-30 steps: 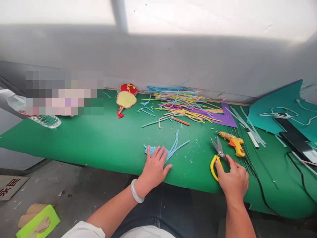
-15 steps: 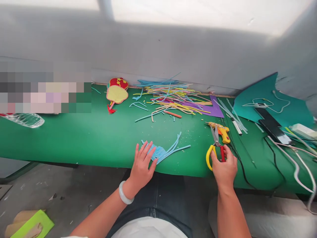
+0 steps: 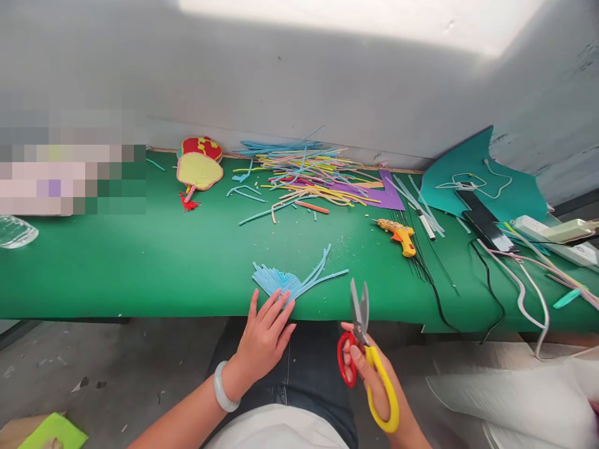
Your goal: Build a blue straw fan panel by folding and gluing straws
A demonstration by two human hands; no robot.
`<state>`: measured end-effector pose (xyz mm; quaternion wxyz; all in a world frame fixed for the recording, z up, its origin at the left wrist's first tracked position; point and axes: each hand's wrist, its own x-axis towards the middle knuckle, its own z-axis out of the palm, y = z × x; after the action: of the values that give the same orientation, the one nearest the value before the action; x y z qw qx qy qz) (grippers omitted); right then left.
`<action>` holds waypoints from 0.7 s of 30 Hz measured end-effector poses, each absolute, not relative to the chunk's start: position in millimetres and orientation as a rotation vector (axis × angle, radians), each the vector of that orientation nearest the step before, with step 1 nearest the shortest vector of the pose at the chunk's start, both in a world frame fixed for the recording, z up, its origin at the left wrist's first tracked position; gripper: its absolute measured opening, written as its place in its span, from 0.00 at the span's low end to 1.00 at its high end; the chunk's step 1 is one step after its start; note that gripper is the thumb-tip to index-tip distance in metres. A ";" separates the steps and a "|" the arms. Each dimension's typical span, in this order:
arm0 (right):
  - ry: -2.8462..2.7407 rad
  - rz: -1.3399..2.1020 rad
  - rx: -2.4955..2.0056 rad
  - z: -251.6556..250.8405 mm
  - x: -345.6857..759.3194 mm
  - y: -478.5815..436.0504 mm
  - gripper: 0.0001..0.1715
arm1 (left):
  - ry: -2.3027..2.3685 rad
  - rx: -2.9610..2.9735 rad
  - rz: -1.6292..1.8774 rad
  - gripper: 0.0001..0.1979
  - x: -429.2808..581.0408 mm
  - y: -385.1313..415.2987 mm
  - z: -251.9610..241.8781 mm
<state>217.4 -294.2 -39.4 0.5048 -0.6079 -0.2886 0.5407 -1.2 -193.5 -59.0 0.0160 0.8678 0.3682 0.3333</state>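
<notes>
My left hand lies with spread fingers at the table's front edge, its fingertips resting on a light blue fan-shaped piece of joined strips. Several loose strip ends stick out from that piece to the right. In my right hand is a pair of scissors with one red and one yellow handle. The blades point up and stand a little apart, in front of the table edge. My right thumb is in the yellow loop and fingers are in the red one.
A yellow glue gun lies on the green table, its black cord trailing forward. Behind are a pile of coloured strips, purple sheet and fan-shaped craft pieces. Power strips and cables sit at right.
My right hand has lifted the scissors from beside the glue gun and brought them left and nearer to me. My left hand has slid down, uncovering more of the blue piece.
</notes>
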 end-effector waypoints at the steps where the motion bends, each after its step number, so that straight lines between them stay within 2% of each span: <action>1: -0.723 1.317 -1.491 -40.3 213.2 -295.1 0.35 | 1.168 2.690 1.069 0.23 -3.5 -194.8 -58.4; 4: -0.773 1.399 -1.510 -43.2 204.0 -296.2 0.37 | 1.252 2.673 1.131 0.25 -7.8 -195.9 -58.1; 10: -0.839 1.553 -1.512 -55.3 196.6 -303.7 0.38 | 1.214 2.745 0.939 0.24 -10.7 -188.4 -61.1; 16: -0.872 1.642 -1.572 -63.8 199.1 -316.9 0.40 | 1.158 2.689 1.089 0.24 -19.7 -192.7 -62.8; 21: -0.938 1.740 -1.600 -65.9 202.9 -319.5 0.40 | 1.286 2.598 1.267 0.23 -22.3 -197.6 -63.6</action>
<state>202.9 -319.5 -65.9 0.2949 -0.6011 -0.3523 0.6539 -22.3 -197.6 -63.6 -0.0110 0.8212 0.4064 0.4005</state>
